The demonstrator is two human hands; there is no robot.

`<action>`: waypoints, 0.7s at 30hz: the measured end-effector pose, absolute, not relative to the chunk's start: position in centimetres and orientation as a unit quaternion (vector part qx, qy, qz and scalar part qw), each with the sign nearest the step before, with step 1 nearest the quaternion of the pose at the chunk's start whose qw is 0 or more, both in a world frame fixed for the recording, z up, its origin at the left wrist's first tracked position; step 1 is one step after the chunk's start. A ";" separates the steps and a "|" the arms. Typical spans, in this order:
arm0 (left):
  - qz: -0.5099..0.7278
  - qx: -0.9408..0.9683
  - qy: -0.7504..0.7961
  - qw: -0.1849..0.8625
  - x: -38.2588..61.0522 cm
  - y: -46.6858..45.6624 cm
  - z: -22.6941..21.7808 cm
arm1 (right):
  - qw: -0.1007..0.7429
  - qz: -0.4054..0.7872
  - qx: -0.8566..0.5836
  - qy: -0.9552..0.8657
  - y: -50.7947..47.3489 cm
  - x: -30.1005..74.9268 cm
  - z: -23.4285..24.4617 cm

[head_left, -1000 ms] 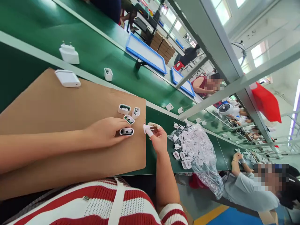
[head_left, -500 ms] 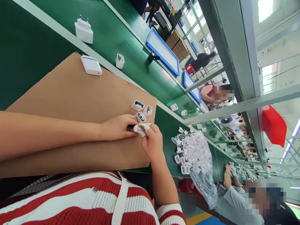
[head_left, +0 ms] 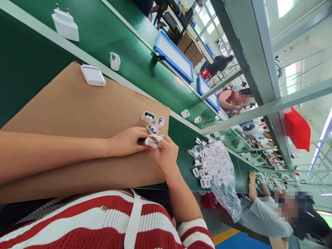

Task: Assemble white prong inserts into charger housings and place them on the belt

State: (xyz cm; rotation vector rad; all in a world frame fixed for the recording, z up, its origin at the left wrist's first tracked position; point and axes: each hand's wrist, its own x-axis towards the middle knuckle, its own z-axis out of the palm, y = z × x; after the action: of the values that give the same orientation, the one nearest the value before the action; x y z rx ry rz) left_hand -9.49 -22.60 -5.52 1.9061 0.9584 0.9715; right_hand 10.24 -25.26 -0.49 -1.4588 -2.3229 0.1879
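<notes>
Low over the cardboard sheet (head_left: 85,103), my left hand (head_left: 128,141) is closed around a small white plastic charger housing (head_left: 149,142), whose far side is partly hidden by fingers. My right hand (head_left: 167,152), with white coverings on some fingertips, pinches at the same housing from the right. Whether a smaller part sits between its fingers is hidden. Just beyond both hands stand three white oval housings with green circuit boards inside: one housing (head_left: 152,129) nearest my fingers, another housing (head_left: 148,117) to the left, and a third housing (head_left: 160,122) on the right.
To the right, a clear plastic bag (head_left: 223,173) spills several white charger parts onto the green bench. A white case (head_left: 93,75) lies at the cardboard's far left. Behind the pale rail are a large plug adapter (head_left: 65,25), another housing (head_left: 114,61) and a blue-edged tray (head_left: 173,55). A co-worker (head_left: 267,211) sits at right.
The camera view has shifted slightly, so the bench objects sit further left. My right fingers have moved a little against the housing; both hands keep their grip.
</notes>
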 end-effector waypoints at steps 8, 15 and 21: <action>0.404 0.711 0.496 0.292 -12.8 -22.2 -0.7 | 0.389 0.146 -0.619 -0.666 -21.9 18.9 0.3; 0.361 0.566 0.720 0.176 -16.4 -9.7 1.7 | 0.096 -0.010 -0.853 -0.512 -17.5 23.7 0.8; 0.325 0.532 0.768 0.151 -17.4 -3.9 1.2 | 0.140 -0.022 -0.824 -0.549 -18.5 23.2 0.4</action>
State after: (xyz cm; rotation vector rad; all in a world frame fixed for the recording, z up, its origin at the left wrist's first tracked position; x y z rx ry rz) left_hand -17.42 -3.89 1.18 1.5270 2.2042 0.9326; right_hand 23.23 -18.49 0.39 -2.3794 -1.5857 -0.0641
